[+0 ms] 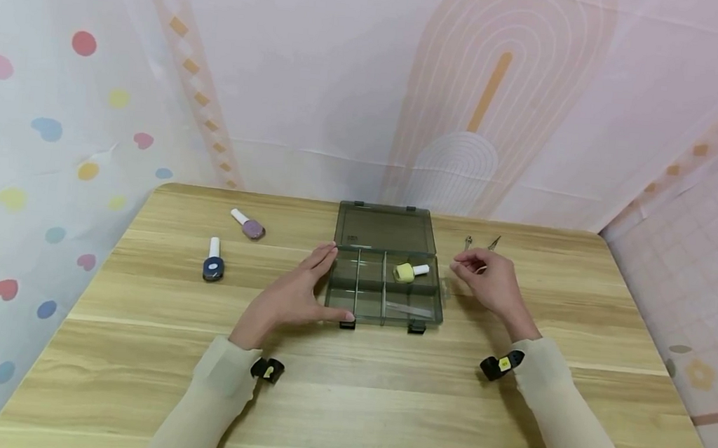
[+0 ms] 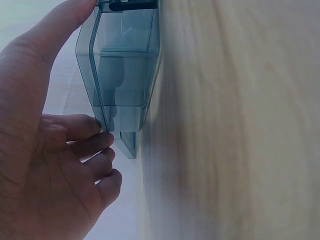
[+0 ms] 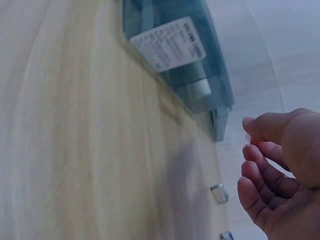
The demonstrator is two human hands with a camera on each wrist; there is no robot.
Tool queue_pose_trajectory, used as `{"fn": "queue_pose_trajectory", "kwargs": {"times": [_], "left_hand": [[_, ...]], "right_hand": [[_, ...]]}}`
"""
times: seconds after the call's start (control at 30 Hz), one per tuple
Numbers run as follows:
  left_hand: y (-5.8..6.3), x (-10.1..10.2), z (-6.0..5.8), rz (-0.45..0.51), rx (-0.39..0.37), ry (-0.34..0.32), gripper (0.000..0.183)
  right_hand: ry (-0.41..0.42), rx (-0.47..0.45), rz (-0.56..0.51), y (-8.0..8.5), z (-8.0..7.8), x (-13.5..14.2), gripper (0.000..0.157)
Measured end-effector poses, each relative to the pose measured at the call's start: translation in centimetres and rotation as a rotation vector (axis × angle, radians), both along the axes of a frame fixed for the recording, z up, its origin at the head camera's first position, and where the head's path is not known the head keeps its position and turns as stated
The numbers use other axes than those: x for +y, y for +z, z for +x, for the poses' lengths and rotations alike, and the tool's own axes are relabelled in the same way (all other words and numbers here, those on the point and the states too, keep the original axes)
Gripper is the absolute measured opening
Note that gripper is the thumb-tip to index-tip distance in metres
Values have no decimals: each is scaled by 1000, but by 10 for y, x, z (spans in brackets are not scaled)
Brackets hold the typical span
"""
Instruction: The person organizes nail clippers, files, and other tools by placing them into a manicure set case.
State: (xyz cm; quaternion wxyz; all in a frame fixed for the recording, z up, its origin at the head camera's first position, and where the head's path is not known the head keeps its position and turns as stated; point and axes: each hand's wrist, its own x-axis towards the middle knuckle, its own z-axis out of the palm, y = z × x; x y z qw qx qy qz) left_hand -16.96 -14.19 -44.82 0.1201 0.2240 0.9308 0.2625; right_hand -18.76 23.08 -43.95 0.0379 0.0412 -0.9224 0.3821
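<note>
A grey see-through divided box (image 1: pixel 371 267) stands with its lid laid back. A yellow nail polish bottle (image 1: pixel 404 272) lies in its back right compartment, and a pale flat strip (image 1: pixel 409 310) in the front right one. My left hand (image 1: pixel 293 295) holds the box's left side, thumb at the front edge near a latch, fingers at the left wall (image 2: pixel 95 65). Right of the box, my right hand (image 1: pixel 487 280) pinches a tiny whitish piece (image 3: pixel 248 139) between thumb and forefinger, above the table. Its kind is too small to tell.
Behind the right hand lie a small metal tool (image 1: pixel 468 242) and a pointed metal tool (image 1: pixel 495 242), partly hidden. To the left lie a purple nail polish bottle (image 1: pixel 252 228) and a dark blue one (image 1: pixel 213 267). A patterned cloth (image 1: pixel 317 108) hangs behind the table.
</note>
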Motion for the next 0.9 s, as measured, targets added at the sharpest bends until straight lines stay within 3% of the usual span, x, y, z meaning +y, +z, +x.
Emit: {"fn": "queue_pose_trajectory", "kwargs": {"times": [0.37,0.53,0.9], "left_hand": [[3,0,2,0,3,5,130],[4,-1,2,0,-6,5,129],[3,-4,2,-3,-11,10,131]], "right_hand": [[100,63,-52,14,4,-25,13],[134,47,-56,21,5,-41,13],[237,86,-50,21,2,-73,11]]}}
